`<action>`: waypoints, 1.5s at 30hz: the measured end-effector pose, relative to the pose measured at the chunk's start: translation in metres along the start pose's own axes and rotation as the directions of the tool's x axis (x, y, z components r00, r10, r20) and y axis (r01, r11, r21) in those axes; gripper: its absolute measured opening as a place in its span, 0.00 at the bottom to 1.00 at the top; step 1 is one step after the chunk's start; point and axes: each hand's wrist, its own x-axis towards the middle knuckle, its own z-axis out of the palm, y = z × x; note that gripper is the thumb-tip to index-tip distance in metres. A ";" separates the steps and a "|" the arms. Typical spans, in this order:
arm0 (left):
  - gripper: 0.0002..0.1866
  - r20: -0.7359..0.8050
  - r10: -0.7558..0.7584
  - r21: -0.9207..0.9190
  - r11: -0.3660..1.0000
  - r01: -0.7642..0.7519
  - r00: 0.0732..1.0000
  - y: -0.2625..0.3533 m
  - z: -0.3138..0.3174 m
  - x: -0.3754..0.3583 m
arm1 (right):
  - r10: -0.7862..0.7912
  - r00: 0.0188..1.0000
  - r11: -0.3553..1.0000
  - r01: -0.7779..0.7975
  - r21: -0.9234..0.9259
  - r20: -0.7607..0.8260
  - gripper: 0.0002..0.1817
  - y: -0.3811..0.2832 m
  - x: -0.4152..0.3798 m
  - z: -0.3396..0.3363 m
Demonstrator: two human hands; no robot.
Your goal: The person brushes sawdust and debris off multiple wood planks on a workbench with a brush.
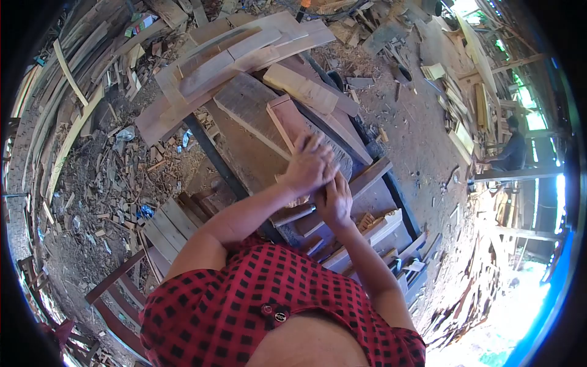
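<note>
A reddish wooden block [286, 120] lies lengthwise on a wide weathered board [247, 98] on the workbench. My left hand [309, 164] is closed over the near end of this block, fingers curled and knuckles up. Close against it, my right hand [335, 203] is also closed, its fingers bent round something dark that I cannot make out. Beneath the hands, a pale rod-like piece [293, 215] lies near the bench's front edge. My forearms and palms hide the near end of the block.
Long planks [220, 64] lie across the bench's far end, beside a yellowish block [301, 87]. Wooden pieces and tools [379, 229] crowd the right front. Scraps and shavings [147, 165] cover the ground at left. Another person [510, 150] sits far right.
</note>
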 end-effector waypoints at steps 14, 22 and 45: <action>0.15 0.038 -0.088 0.090 0.992 0.084 0.995 -0.140 -0.011 0.073 | -0.043 0.997 0.998 0.045 0.039 -0.063 0.24 -0.002 0.148 0.074; 0.18 -0.013 -0.108 0.157 0.982 0.109 0.994 -0.148 -0.009 0.071 | -0.059 0.997 0.998 0.060 0.019 -0.052 0.25 0.000 0.156 0.076; 0.14 -0.091 -0.071 0.159 0.984 0.085 0.993 -0.126 -0.018 0.043 | -0.163 0.986 0.987 0.163 0.005 -0.046 0.24 -0.012 0.132 0.063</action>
